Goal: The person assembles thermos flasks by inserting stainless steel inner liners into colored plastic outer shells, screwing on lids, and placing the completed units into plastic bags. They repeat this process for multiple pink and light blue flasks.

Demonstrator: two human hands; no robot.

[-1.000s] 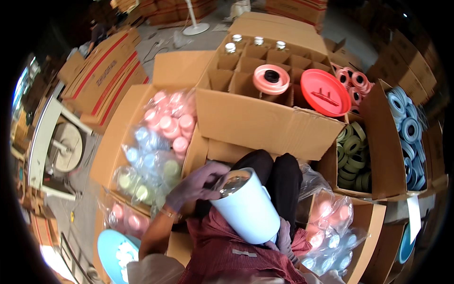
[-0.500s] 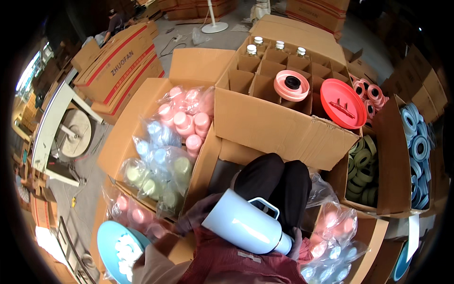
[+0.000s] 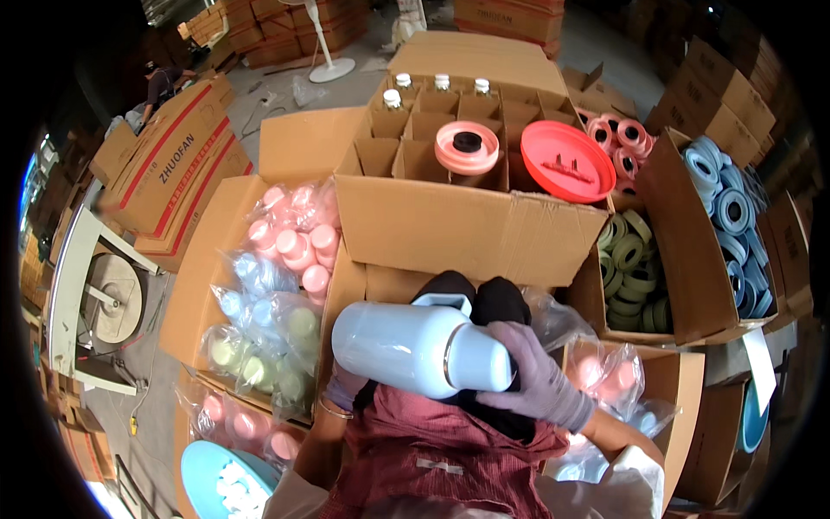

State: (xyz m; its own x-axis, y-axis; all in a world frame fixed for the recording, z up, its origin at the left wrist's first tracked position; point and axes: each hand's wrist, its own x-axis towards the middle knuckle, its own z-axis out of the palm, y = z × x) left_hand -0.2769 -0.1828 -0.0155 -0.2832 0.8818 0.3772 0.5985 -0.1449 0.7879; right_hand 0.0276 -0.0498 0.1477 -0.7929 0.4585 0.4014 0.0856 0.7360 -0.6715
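Note:
A glossy light blue vacuum flask [image 3: 389,344] with a side handle lies nearly level over my lap, its cup-shaped cap [image 3: 479,360] pointing right. My right hand [image 3: 540,381], in a grey-purple glove, has its fingers closed around the cap end. Gloved as well, my left hand [image 3: 344,387] holds the flask from beneath near its base; most of its fingers are hidden behind the body. The handle [image 3: 445,301] faces away from me.
Left, a carton holds bagged pink, blue and green caps [image 3: 294,246]. Ahead, a divided carton [image 3: 450,216] bears a pink ring part [image 3: 468,160] and a red dish [image 3: 566,160]. Right, cartons hold green rings [image 3: 629,259] and blue rings [image 3: 735,212]. A blue bowl [image 3: 203,476] sits lower left.
The flask has turned from slanting down-right to nearly level and moved up, away from my body. My right hand has come into full view around its cap. The whole view has shifted.

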